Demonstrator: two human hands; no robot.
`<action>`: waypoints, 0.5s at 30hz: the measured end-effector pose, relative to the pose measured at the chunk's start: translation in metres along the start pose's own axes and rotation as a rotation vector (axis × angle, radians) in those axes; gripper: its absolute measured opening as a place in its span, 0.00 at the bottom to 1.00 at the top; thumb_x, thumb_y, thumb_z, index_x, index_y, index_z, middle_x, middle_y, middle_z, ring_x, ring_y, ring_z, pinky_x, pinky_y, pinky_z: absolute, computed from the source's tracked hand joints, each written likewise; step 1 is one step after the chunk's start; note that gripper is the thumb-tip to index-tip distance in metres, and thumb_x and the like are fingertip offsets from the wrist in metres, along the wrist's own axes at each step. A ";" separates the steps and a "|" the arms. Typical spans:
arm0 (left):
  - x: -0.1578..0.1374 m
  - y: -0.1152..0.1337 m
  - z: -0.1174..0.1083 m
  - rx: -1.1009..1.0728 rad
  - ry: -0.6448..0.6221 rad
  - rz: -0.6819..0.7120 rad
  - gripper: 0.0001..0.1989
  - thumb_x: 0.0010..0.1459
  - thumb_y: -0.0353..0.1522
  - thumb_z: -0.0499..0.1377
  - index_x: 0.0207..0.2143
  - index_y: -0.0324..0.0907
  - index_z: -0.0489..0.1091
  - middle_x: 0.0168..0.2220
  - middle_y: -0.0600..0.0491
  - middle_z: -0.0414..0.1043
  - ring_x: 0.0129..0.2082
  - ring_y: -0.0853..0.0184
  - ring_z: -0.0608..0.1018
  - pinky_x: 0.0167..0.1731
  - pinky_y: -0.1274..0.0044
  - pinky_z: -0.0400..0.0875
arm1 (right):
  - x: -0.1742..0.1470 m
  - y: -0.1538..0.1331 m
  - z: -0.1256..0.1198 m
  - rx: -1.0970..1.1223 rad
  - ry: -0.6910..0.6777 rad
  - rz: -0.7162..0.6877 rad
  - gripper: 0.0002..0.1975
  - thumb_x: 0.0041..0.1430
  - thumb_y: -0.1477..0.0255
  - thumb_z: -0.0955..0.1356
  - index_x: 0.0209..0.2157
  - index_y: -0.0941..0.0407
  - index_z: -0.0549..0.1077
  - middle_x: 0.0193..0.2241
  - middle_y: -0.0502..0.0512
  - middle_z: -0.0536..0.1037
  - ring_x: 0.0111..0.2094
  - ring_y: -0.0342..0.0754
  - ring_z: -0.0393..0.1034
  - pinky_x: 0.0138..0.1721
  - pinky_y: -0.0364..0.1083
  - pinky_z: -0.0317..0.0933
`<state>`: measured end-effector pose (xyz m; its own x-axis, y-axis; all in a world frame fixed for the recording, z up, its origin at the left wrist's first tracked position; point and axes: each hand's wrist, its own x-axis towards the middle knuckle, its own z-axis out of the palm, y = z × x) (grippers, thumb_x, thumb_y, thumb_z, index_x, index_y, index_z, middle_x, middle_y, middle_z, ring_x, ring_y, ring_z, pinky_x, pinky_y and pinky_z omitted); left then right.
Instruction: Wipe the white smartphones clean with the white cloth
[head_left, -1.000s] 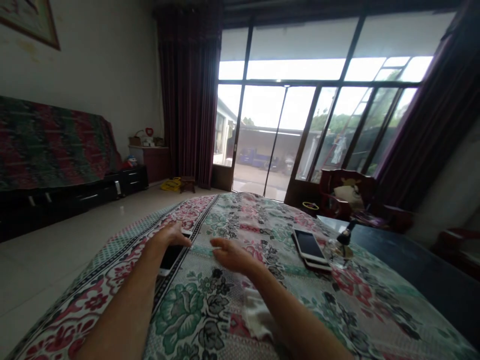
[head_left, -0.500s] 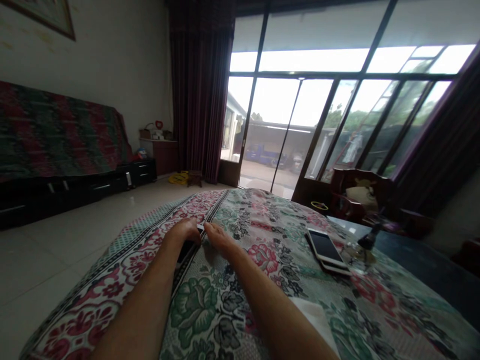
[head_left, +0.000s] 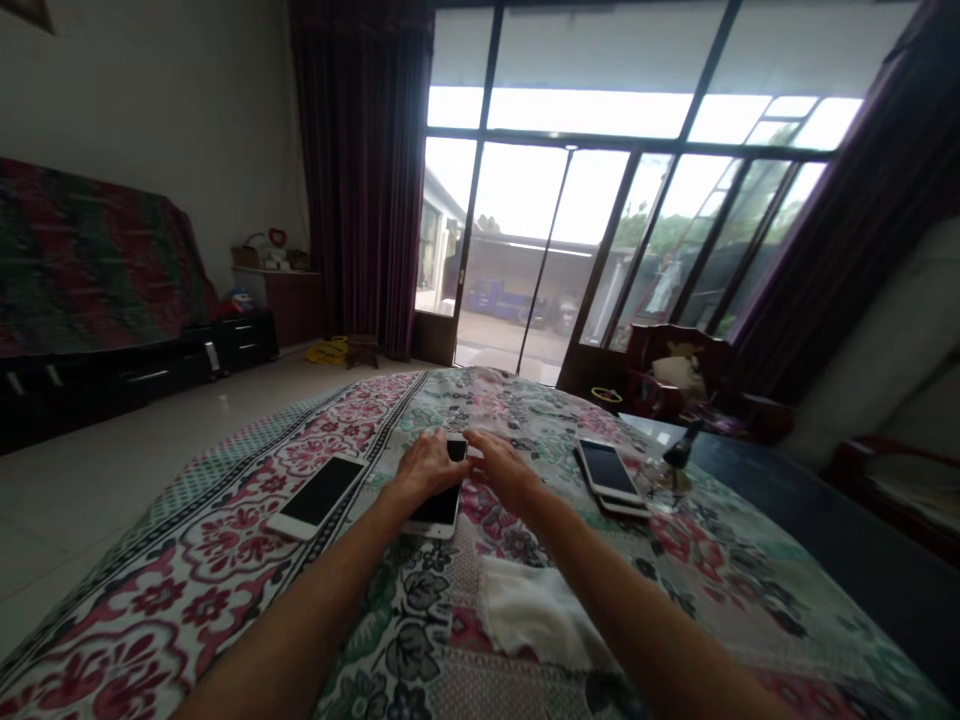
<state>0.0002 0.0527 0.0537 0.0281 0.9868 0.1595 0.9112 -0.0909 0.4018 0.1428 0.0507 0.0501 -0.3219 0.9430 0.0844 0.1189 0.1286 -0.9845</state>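
Observation:
A white-framed smartphone [head_left: 435,515] with a dark screen lies on the flowered cloth between my hands. My left hand [head_left: 427,468] reaches across its upper part, fingers curled over it and thumb toward the right edge. My right hand [head_left: 504,470] has its bent fingertips at the phone's upper right edge, closed on it as far as I can see. A second white smartphone [head_left: 319,497] lies screen up to the left, apart from both hands. Further right, a white smartphone [head_left: 609,468] rests on top of another. A folded white cloth [head_left: 529,610] lies below my right forearm.
The patterned tablecloth [head_left: 225,540] covers the table. Beside the stacked phones stands a clear glass object [head_left: 664,485] with a dark item. A dark tabletop [head_left: 795,520] shows at right. Beyond are a wooden chair [head_left: 675,365], glass doors and a curtain [head_left: 360,200].
Both hands have moved right, from the left smartphone to another one beside it. The left smartphone now lies released on the cloth. The view has shifted right, showing more of the white cloth.

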 end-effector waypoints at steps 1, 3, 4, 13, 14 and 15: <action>-0.003 0.008 0.007 0.001 -0.007 0.022 0.34 0.50 0.52 0.56 0.51 0.36 0.67 0.51 0.36 0.71 0.51 0.51 0.74 0.46 0.72 0.67 | -0.009 0.004 -0.008 0.051 0.038 0.020 0.19 0.55 0.58 0.65 0.46 0.51 0.71 0.50 0.57 0.70 0.47 0.51 0.67 0.42 0.47 0.64; -0.008 0.021 0.017 0.012 -0.033 0.066 0.35 0.50 0.53 0.55 0.51 0.35 0.67 0.50 0.35 0.71 0.51 0.50 0.74 0.46 0.71 0.67 | -0.026 0.011 -0.021 0.187 0.107 0.066 0.19 0.55 0.59 0.65 0.46 0.52 0.71 0.52 0.58 0.68 0.46 0.50 0.68 0.41 0.46 0.65; -0.010 0.028 0.020 0.022 -0.046 0.081 0.35 0.50 0.53 0.55 0.51 0.35 0.67 0.50 0.35 0.71 0.50 0.49 0.74 0.46 0.70 0.68 | -0.033 0.014 -0.027 0.236 0.121 0.087 0.19 0.55 0.59 0.66 0.46 0.53 0.71 0.53 0.58 0.68 0.45 0.50 0.68 0.40 0.45 0.65; 0.000 0.070 0.047 -0.084 -0.081 0.135 0.33 0.48 0.53 0.60 0.46 0.35 0.70 0.51 0.34 0.70 0.52 0.46 0.72 0.47 0.66 0.66 | -0.046 0.030 -0.075 0.345 0.232 0.202 0.17 0.55 0.63 0.65 0.45 0.56 0.71 0.51 0.60 0.70 0.37 0.45 0.71 0.34 0.43 0.66; 0.003 0.069 0.050 -0.108 -0.078 0.152 0.31 0.48 0.52 0.60 0.45 0.36 0.70 0.50 0.35 0.70 0.52 0.47 0.72 0.48 0.67 0.66 | -0.046 0.031 -0.078 0.345 0.241 0.214 0.17 0.55 0.63 0.66 0.45 0.55 0.71 0.51 0.59 0.70 0.36 0.45 0.71 0.34 0.43 0.66; 0.005 0.066 0.053 -0.132 -0.074 0.172 0.29 0.50 0.50 0.60 0.45 0.37 0.71 0.50 0.37 0.71 0.51 0.49 0.73 0.48 0.67 0.66 | -0.047 0.031 -0.079 0.345 0.244 0.220 0.16 0.55 0.63 0.66 0.44 0.56 0.71 0.50 0.59 0.70 0.36 0.45 0.71 0.34 0.43 0.66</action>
<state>0.0825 0.0589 0.0338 0.2131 0.9619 0.1712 0.8289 -0.2707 0.4895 0.2362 0.0351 0.0280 -0.0890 0.9862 -0.1392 -0.1723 -0.1529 -0.9731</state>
